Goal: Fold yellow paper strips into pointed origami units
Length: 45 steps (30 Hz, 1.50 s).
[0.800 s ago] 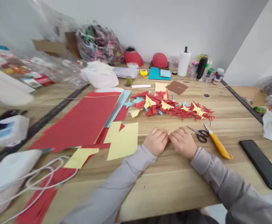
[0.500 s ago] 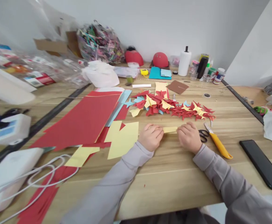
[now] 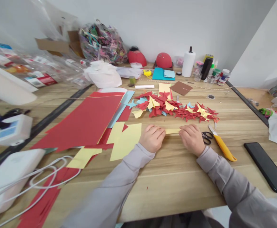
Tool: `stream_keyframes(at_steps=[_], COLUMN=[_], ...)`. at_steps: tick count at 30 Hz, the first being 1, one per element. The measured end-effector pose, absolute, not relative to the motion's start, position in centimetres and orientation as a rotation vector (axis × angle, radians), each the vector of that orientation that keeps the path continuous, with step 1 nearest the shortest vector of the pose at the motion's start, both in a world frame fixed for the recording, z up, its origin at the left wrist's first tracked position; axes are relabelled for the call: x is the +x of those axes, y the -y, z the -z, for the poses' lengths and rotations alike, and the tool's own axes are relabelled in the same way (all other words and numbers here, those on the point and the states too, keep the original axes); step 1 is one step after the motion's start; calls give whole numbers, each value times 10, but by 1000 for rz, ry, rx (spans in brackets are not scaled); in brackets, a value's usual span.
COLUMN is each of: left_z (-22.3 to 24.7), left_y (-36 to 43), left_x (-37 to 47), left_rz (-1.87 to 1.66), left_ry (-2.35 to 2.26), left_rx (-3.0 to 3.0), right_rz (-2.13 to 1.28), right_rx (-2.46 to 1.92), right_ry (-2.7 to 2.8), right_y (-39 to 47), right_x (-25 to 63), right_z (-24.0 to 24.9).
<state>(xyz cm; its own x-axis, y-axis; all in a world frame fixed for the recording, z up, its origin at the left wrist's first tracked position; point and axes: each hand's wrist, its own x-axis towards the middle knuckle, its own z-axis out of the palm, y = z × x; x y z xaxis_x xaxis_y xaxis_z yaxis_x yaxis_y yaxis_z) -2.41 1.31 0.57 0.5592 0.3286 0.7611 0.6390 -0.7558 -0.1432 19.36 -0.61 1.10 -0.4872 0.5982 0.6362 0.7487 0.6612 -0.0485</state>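
A narrow piece of folded yellow paper [image 3: 172, 131] stretches between my two hands, low over the wooden table. My left hand [image 3: 152, 138] closes its fingers on the left end, and my right hand [image 3: 192, 139] grips the right end. Fingertips and both paper ends are hidden behind the knuckles. Just right of my right hand lie black-handled scissors [image 3: 207, 137], partly covered by it, and a yellow-handled utility knife [image 3: 222, 144]. Yellow paper sheets [image 3: 129, 139] lie left of my left hand. Beyond both hands is a heap of folded red, yellow and blue paper pieces [image 3: 157, 104].
Large red sheets [image 3: 83, 117] cover the left side. A white device with a cable [image 3: 15, 177] sits at the front left, a black phone [image 3: 268, 166] at the right. Along the back stand a white bottle [image 3: 188, 65], a stuffed plastic bag [image 3: 102, 44] and small jars [image 3: 223, 77].
Both hands hold the yellow paper as before and have shifted very slightly left. The view has moved a little; nothing else differs visibly.
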Motion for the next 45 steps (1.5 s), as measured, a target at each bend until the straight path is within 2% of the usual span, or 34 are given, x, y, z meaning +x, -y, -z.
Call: stream_keyframes(at_steps=[3, 10, 14, 22, 28, 35, 45], left_z=[-2, 16, 20, 12, 1, -7, 3], left_y=[-12, -21, -27, -24, -20, -16, -16], left_x=[-22, -12, -10, -11, -21, -16, -12], left_rz=[1240, 2315, 2659, 2729, 2995, 2700, 2754], left_ry=[929, 1954, 2047, 2088, 1991, 1643, 2142], left_rx=[-2476, -2203, -2060, -2036, -2307, -2573, -2291], right_rz=[128, -840, -1074, -1163, -1282, -1367, -1446], right_rx=[-1068, -1264, -1221, -1186, -1180, -1149, -970], right_ry=[2092, 1461, 1264, 1149, 925, 822, 899], right_y=[7, 2, 0, 1, -4, -7, -5], right_x=[194, 192, 190, 189, 192, 195, 197], right_z=[-8, 5, 4, -2, -3, -5, -6])
